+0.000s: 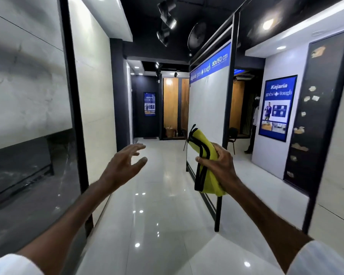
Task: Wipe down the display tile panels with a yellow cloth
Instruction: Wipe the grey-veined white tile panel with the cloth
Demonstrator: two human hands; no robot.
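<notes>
The right hand point(216, 165) has its fingers clamped on the folded yellow cloth point(204, 153) at mid-aisle — touching no panel. The left hand point(125, 163) hangs empty, fingers apart. Best to spread the cloth flat, then wipe the near left panel point(24, 76) in overlapping passes.

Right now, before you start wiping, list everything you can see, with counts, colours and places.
yellow cloth: one, yellow with black trim, held at centre right
grey tile panel: one, marbled grey, left wall
white tile panel: one, white, in black frame, centre right
posters: two, blue, right wall and far end
chair: one, black, beyond the white tile panel
floor: one, glossy white, underfoot
left hand: one, fingers spread, holding nothing
right hand: one, grips the yellow cloth
</notes>
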